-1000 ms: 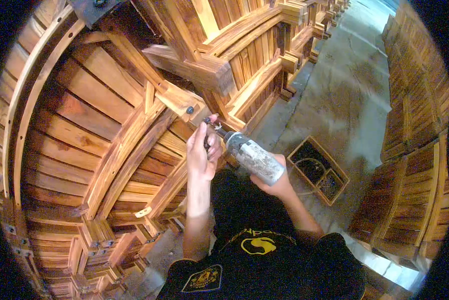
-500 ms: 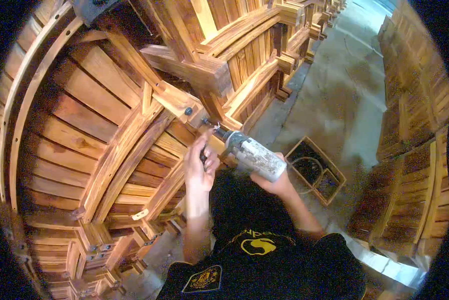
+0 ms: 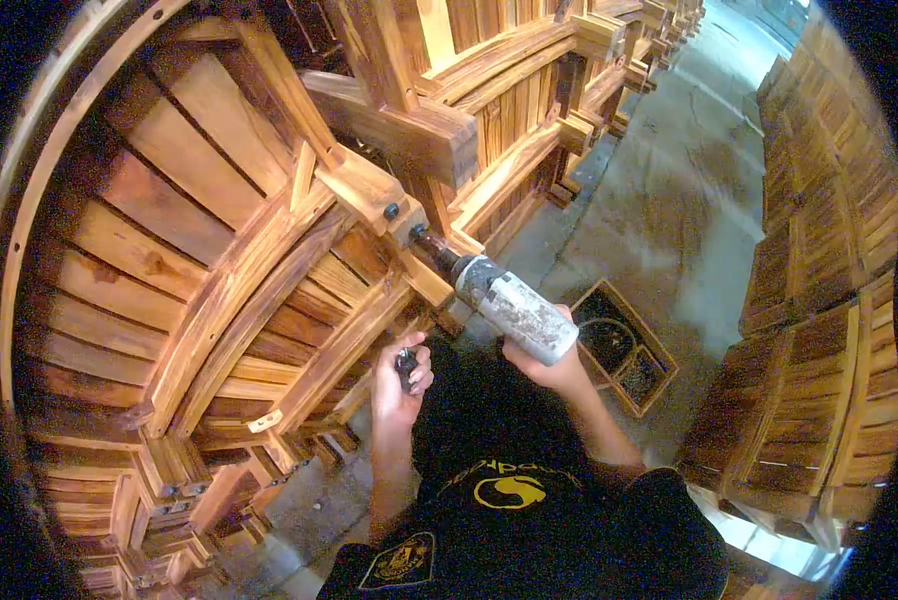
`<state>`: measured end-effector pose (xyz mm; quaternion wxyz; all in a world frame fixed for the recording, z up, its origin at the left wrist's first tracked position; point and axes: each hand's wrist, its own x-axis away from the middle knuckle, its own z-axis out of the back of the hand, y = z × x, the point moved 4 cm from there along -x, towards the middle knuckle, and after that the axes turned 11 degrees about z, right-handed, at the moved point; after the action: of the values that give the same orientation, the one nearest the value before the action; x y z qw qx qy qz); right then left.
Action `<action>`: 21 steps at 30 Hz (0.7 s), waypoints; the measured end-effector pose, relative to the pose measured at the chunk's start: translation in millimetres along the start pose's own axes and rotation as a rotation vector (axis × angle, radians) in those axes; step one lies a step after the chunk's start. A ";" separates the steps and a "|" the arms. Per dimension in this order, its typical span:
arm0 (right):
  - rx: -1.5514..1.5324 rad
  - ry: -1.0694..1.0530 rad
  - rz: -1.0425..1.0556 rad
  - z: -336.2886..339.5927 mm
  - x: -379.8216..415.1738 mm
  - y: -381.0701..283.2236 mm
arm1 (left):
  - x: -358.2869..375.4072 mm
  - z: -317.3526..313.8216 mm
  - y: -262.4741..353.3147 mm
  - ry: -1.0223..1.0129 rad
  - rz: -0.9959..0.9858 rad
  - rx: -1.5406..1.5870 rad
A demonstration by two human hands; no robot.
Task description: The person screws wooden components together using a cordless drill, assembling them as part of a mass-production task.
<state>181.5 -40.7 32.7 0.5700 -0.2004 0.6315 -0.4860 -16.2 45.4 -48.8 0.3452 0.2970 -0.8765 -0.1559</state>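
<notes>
I face a big slatted wooden frame (image 3: 199, 260), its left edge lost in the dark lens rim; my right hand (image 3: 554, 368), mostly hidden beneath it, grips a grey power driver (image 3: 514, 315) whose nose presses a wooden block (image 3: 424, 262) beside a dark bolt (image 3: 392, 211); my left hand (image 3: 401, 378) curls around something small and dark (image 3: 406, 362) I cannot identify.
</notes>
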 end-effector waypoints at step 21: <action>0.153 -0.060 0.151 -3.7 -5.4 -0.5 | 0.6 20.1 -16.3 -0.007 0.060 -0.015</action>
<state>179.4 -35.2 35.5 0.6372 -0.1226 0.5884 -0.4825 -23.8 33.7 -70.6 0.3487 0.2673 -0.8851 -0.1533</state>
